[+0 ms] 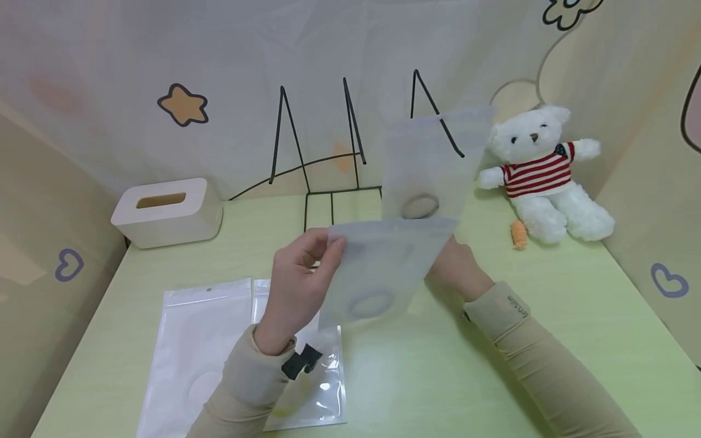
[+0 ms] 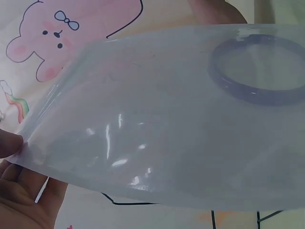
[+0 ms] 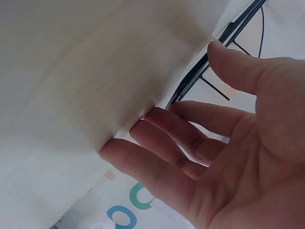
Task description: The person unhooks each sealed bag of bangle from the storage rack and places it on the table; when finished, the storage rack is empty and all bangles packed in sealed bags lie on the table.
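My left hand (image 1: 301,286) pinches the corner of a translucent plastic bag (image 1: 389,255) between thumb and fingers, holding it up above the table. Inside that bag shows a pale purple bangle (image 2: 257,97), clearest in the left wrist view. My right hand (image 1: 459,266) is partly hidden behind the bag. In the right wrist view its loosely bent fingertips are right at the pale wooden tabletop (image 3: 71,95), with nothing in its grasp. A second translucent bag (image 1: 429,158), with a dark ring (image 1: 420,217) in it, hangs at the right-hand hook of a black wire rack (image 1: 342,191).
Two flat bags lie at the front left: a white bag (image 1: 202,328) and a shiny bag (image 1: 323,389) partly under my left forearm. A tissue box (image 1: 170,219) stands back left. At the back right sit a white teddy bear (image 1: 539,176) and a small orange object (image 1: 518,235).
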`<state>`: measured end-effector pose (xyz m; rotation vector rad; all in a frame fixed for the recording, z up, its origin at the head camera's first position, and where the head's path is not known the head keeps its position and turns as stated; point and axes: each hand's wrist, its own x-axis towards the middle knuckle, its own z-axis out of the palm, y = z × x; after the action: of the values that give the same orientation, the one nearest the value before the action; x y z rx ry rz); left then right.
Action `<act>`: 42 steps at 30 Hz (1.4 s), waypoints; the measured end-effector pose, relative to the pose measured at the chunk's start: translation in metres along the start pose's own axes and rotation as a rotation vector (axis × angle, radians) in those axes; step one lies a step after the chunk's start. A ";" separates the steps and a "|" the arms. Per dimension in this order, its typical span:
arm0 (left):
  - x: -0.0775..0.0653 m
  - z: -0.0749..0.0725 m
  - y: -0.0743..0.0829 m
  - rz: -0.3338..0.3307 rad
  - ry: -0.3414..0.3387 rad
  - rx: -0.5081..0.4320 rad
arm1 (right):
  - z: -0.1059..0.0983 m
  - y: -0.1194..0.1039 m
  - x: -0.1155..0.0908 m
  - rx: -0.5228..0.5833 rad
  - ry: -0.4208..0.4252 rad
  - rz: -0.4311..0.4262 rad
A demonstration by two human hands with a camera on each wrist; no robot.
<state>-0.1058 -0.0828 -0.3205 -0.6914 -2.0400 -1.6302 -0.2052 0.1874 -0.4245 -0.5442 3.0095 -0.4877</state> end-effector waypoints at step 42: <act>-0.013 0.008 -0.055 -0.476 -0.500 0.283 | -0.002 -0.003 0.004 -0.142 -0.022 -0.022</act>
<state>-0.1299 -0.0859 -0.3718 -0.5796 -2.9098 -1.4447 -0.2077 0.1839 -0.4217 -0.5871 3.0360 -0.2683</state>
